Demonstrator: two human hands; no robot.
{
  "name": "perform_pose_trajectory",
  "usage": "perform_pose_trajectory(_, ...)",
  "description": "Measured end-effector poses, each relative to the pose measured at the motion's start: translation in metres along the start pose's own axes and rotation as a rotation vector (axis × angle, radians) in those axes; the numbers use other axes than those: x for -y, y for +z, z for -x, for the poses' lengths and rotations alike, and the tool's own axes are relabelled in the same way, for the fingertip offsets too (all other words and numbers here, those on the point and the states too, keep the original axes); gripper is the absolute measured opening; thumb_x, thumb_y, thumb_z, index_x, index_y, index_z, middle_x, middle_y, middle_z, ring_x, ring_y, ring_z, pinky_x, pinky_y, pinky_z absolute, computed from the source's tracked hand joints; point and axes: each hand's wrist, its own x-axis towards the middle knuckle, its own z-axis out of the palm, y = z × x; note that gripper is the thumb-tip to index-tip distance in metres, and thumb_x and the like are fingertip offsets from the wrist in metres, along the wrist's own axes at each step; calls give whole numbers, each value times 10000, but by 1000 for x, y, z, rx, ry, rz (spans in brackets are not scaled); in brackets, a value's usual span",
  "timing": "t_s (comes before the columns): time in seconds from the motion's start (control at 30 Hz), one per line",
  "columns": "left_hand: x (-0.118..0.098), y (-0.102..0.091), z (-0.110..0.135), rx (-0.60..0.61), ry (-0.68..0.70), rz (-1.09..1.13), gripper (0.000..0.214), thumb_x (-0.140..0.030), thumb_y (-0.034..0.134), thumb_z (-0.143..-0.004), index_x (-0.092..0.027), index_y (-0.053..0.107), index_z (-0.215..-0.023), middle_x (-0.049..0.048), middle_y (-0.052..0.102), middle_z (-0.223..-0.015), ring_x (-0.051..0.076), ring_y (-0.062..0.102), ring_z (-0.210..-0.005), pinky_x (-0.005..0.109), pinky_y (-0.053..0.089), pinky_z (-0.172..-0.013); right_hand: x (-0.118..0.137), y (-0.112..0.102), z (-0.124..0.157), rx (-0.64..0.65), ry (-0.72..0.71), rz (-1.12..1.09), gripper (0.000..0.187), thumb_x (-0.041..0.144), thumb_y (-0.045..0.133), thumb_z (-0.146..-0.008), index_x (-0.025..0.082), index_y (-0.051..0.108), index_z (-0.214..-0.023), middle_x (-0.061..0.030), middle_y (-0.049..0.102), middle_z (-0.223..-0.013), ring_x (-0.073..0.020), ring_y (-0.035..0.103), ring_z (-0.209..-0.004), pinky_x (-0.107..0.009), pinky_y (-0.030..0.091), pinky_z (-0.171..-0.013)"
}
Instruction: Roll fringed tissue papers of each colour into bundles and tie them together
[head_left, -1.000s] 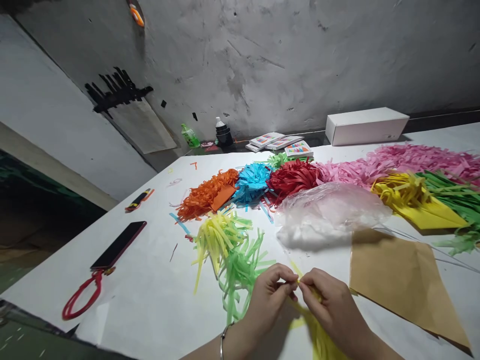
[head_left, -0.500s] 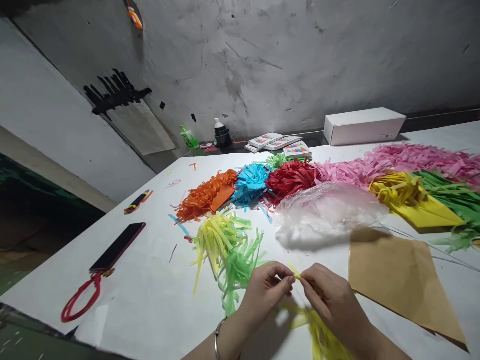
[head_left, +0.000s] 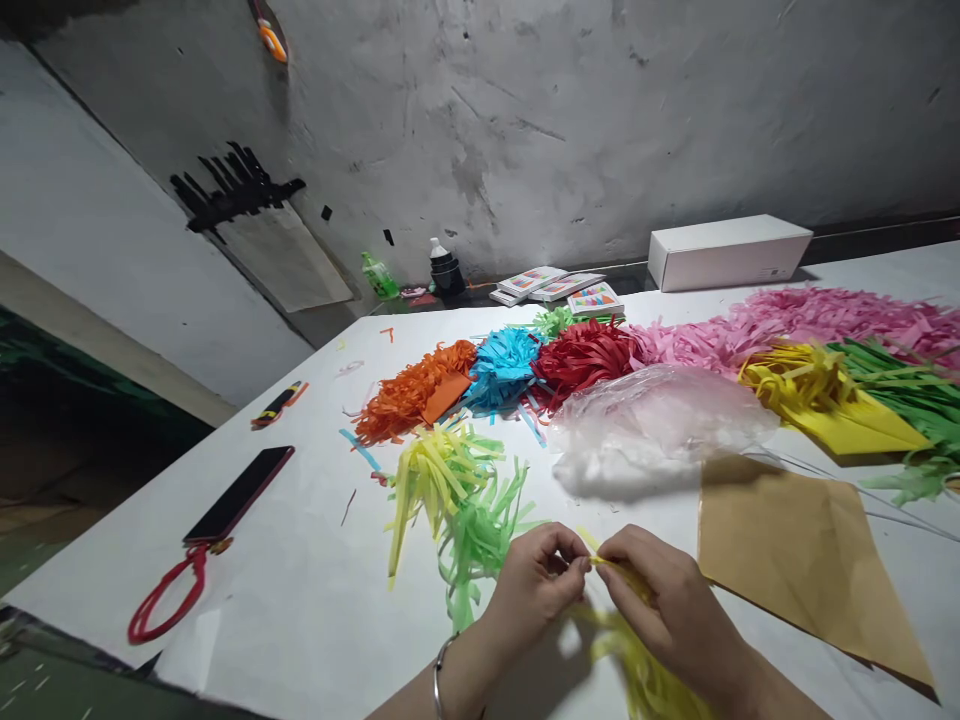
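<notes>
Near the table's front edge, my left hand pinches one end of a yellow paper strip between thumb and fingertips. Close beside it, my right hand is closed on the same yellow paper, thumb and forefinger almost meeting the left fingertips. Yellow fringe hangs below my right hand, partly hidden by it. Just beyond my left hand lie a light green paper tassel and a pale yellow one.
Orange, blue, red and pink fringe lie across the back. A plastic bag and brown paper lie to the right. On the left is a phone; a white box stands by the wall.
The fingers of both hands have shifted slightly on the yellow strip, and the hanging yellow fringe has swung a little. The tassels on the table stay put.
</notes>
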Motion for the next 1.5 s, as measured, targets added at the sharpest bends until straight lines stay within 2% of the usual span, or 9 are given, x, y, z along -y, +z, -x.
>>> perform_pose_trajectory(0.17, 0, 1, 4, -59, 233, -262, 75, -135, 571, -794, -166, 619, -745, 14, 602, -675, 121, 541, -617, 198, 407, -544, -3, 3, 1, 24, 18, -21, 143, 209, 479, -990, 235, 603, -923, 18, 626, -803, -114, 598, -704, -223, 435, -641)
perform_pose_trajectory(0.33, 2, 0, 5, -75, 320, -340, 105, -78, 545, -765, -170, 595, -756, 8, 595, -689, 121, 538, -630, 201, 412, -564, -4, 6, 2, 3, 56, 22, 143, 208, 493, -961, 225, 552, -832, 28, 576, -756, -107, 539, -640, -227, 396, -593)
perform_pose_trajectory(0.43, 3, 0, 4, -99, 265, -291, 88, -85, 565, -747, -169, 592, -744, 9, 589, -699, 120, 541, -625, 200, 416, -553, -4, 6, 1, -6, 109, 3, 137, 201, 497, -940, 226, 531, -809, 31, 560, -749, -108, 525, -642, -225, 392, -590)
perform_pose_trajectory(0.53, 1, 1, 3, -38, 77, -95, 30, -188, 620, -800, -159, 627, -805, 34, 615, -762, 136, 584, -649, 215, 465, -557, -3, 5, 0, 6, 144, -27, 147, 226, 486, -947, 226, 531, -807, 27, 562, -753, -112, 535, -652, -222, 402, -586)
perform_pose_trajectory(0.67, -4, 3, 4, 86, -83, 159, 247, -385, 632, -881, -144, 625, -830, 25, 597, -734, 129, 601, -584, 232, 494, -545, -2, 4, 0, 30, 126, 3, 163, 254, 459, -968, 225, 525, -823, 23, 574, -757, -114, 557, -653, -222, 416, -582)
perform_pose_trajectory(0.87, -7, 2, 6, 43, -34, 92, 278, -405, 615, -903, -147, 601, -800, 20, 569, -776, 115, 599, -573, 224, 490, -539, 2, 7, 0, -49, 52, 91, 152, 198, 451, -930, 230, 464, -781, 43, 515, -690, -103, 481, -561, -219, 372, -515)
perform_pose_trajectory(1.1, -12, -5, 2, 52, -38, 128, 264, -393, 620, -894, -147, 599, -799, 11, 566, -750, 102, 587, -547, 207, 476, -522, -1, 3, -1, 11, 81, 42, 159, 211, 451, -960, 230, 469, -803, 32, 525, -727, -113, 507, -615, -223, 399, -549)
perform_pose_trajectory(1.33, -13, -4, 6, 64, 10, -56, 166, -282, 585, -871, -163, 573, -755, 2, 553, -711, 87, 523, -499, 192, 406, -476, -9, 12, 3, 40, -292, 336, 183, 136, 418, -985, 230, 521, -867, 1, 579, -737, -171, 541, -678, -300, 432, -667)
perform_pose_trajectory(1.5, -16, -7, 7, -13, 77, -139, 68, -164, 582, -805, -181, 594, -741, -13, 544, -635, 116, 509, -567, 222, 424, -574, -17, 16, 5, 48, -215, 214, 267, 258, 404, -1015, 255, 491, -763, 24, 573, -654, -152, 559, -595, -253, 453, -565)
